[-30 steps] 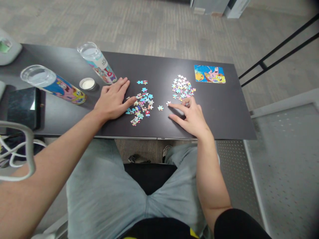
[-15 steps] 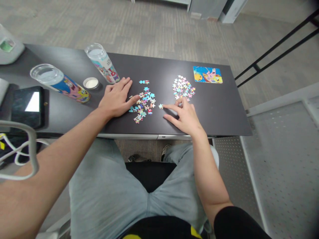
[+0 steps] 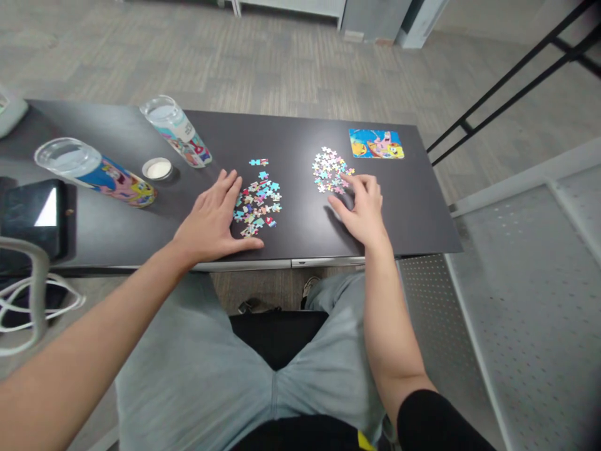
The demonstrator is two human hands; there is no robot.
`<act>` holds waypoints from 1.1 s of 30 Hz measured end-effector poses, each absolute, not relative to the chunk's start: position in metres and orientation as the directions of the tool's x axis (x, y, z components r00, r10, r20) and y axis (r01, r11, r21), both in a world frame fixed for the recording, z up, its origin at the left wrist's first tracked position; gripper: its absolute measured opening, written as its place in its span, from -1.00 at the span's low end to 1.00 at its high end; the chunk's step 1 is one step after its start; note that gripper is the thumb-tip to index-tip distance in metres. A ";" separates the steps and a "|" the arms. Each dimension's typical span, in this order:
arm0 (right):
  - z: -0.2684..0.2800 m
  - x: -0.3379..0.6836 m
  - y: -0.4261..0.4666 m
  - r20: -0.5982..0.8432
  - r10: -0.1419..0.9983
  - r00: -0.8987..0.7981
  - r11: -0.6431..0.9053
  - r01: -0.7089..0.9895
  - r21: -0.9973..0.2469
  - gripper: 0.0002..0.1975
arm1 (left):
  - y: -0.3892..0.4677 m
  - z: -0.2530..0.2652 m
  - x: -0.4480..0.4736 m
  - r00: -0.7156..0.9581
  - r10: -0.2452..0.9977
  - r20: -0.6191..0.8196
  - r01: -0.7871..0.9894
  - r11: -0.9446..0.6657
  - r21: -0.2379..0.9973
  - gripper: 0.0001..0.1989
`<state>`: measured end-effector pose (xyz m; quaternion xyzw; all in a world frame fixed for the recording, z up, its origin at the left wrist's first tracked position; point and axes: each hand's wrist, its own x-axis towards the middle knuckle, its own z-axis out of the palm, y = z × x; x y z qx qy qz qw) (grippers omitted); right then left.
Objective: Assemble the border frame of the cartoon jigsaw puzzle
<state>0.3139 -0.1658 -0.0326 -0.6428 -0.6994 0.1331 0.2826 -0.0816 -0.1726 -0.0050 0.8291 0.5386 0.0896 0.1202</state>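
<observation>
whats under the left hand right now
The dark tabletop shows around the left hand, with a cluster of puzzle pieces just to its right. The hand covers whatever is directly beneath it, so any pieces there can't be seen.

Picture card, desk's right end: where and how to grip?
I'd pinch the picture card by the right part of its near edge, the right hand coming low from the near side: the card lies flat, that edge faces the hand, and the right puzzle pile sits by its near left corner.
</observation>
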 end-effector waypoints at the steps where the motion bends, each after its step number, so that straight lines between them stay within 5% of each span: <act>1: -0.034 0.318 -0.164 0.210 0.978 0.020 0.092 0.854 -0.511 -0.24 | -0.181 -0.006 -0.077 0.400 0.916 0.026 0.875 -0.390 0.286 0.90; 6: -0.034 0.313 -0.159 0.118 0.993 -0.017 0.063 0.912 -0.405 -0.06 | -0.193 -0.011 -0.047 0.327 0.942 0.075 0.908 -0.335 0.253 0.61; 14: -0.039 0.317 -0.159 0.131 0.990 -0.053 0.105 0.897 -0.429 0.10 | -0.159 -0.006 -0.011 0.205 0.977 0.050 0.935 -0.211 0.285 0.40; 33: -0.027 0.307 -0.161 0.091 0.986 -0.138 0.161 0.921 -0.355 -0.23 | -0.126 0.001 0.007 0.245 0.969 0.038 0.938 -0.246 0.242 -0.12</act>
